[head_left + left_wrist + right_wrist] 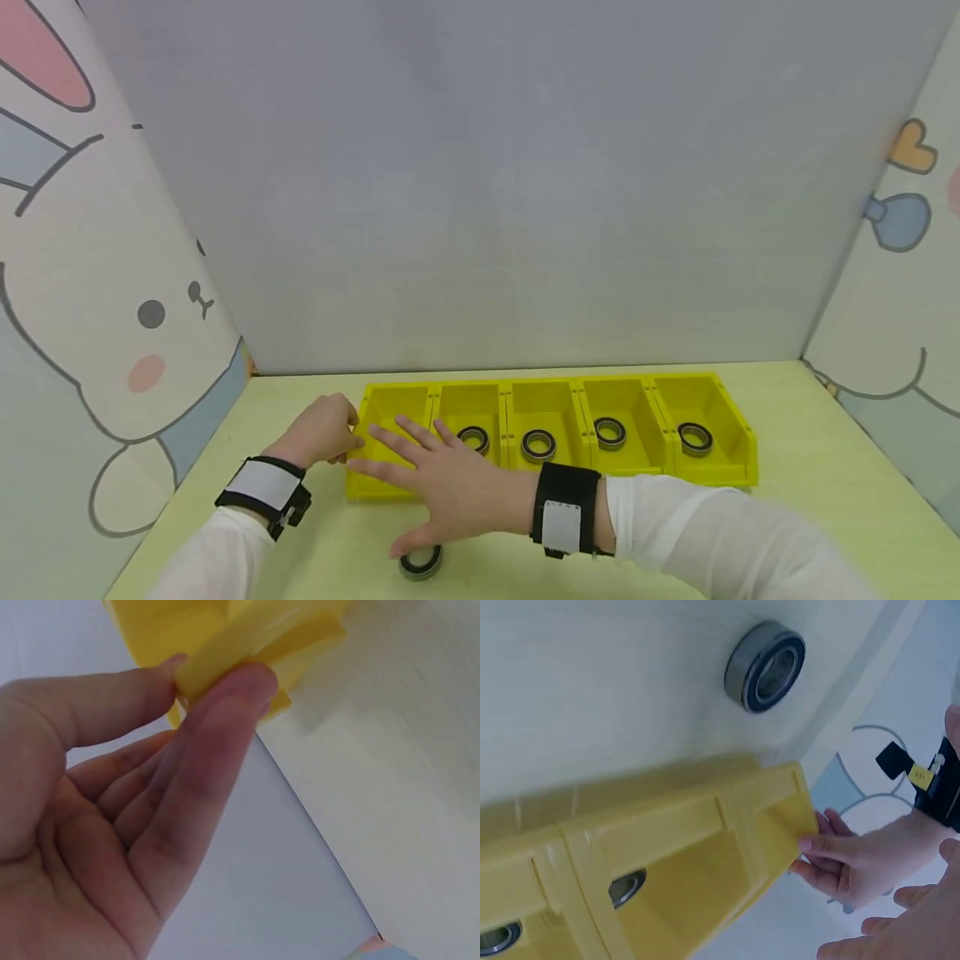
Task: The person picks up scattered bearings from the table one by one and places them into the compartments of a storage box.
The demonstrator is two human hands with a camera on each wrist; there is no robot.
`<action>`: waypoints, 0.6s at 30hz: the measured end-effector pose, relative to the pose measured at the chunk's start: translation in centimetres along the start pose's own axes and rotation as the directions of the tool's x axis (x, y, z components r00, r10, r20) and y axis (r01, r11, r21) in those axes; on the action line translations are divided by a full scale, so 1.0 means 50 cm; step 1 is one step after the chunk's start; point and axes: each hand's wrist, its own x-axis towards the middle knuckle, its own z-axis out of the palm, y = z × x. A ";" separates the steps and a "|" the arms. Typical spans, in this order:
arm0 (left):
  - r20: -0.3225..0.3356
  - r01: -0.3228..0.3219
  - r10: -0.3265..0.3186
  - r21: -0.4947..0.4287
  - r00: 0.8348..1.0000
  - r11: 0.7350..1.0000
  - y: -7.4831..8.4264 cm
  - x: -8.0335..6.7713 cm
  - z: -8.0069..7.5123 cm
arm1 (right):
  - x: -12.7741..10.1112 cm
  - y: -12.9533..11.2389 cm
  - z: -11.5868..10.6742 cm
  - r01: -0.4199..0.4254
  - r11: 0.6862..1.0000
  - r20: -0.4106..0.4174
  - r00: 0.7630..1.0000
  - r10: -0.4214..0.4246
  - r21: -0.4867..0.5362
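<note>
A row of joined yellow bins [675, 477] sits on the pale green table. My left hand [322, 429] pinches the left end wall of the leftmost bin [232, 645] between thumb and fingers [225, 697]. My right hand [427, 471] lies flat with fingers spread over the front of that leftmost compartment, which shows nothing inside. Just below its thumb a loose steel bearing [420, 562] lies on the table; in the right wrist view this bearing [766, 666] sits in front of the bins [667, 847], with my left hand [847, 859] at their corner.
The other compartments each hold one bearing [473, 437] [538, 444] [610, 432] [695, 437]. A grey back wall and cartoon-printed side panels [112, 333] close in the table. Bare tabletop [810, 500] lies right of the bins.
</note>
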 end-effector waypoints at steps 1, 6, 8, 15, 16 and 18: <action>-0.003 -0.009 0.009 0.001 1.000 1.000 0.001 0.000 -0.001 | -0.001 -0.005 0.010 0.006 1.000 0.019 1.000 -0.006 0.020; -0.016 -0.021 0.021 -0.003 1.000 1.000 0.001 0.002 0.001 | -0.004 -0.017 0.062 0.022 0.996 0.068 0.997 -0.027 0.084; -0.015 -0.015 0.014 -0.007 1.000 1.000 0.000 0.003 0.003 | -0.005 -0.019 0.084 0.028 0.995 0.083 0.996 -0.037 0.100; -0.003 0.000 0.000 -0.002 1.000 1.000 -0.002 -0.001 0.004 | -0.013 -0.024 0.148 0.089 0.993 0.125 0.987 -0.098 0.081; -0.001 0.003 -0.003 0.001 1.000 1.000 -0.002 0.000 0.004 | -0.015 -0.024 0.154 0.086 0.993 0.139 0.986 -0.097 0.083; 0.002 0.003 -0.003 0.010 1.000 1.000 -0.001 0.000 0.003 | -0.016 -0.022 0.164 0.066 0.992 0.166 0.983 -0.083 0.103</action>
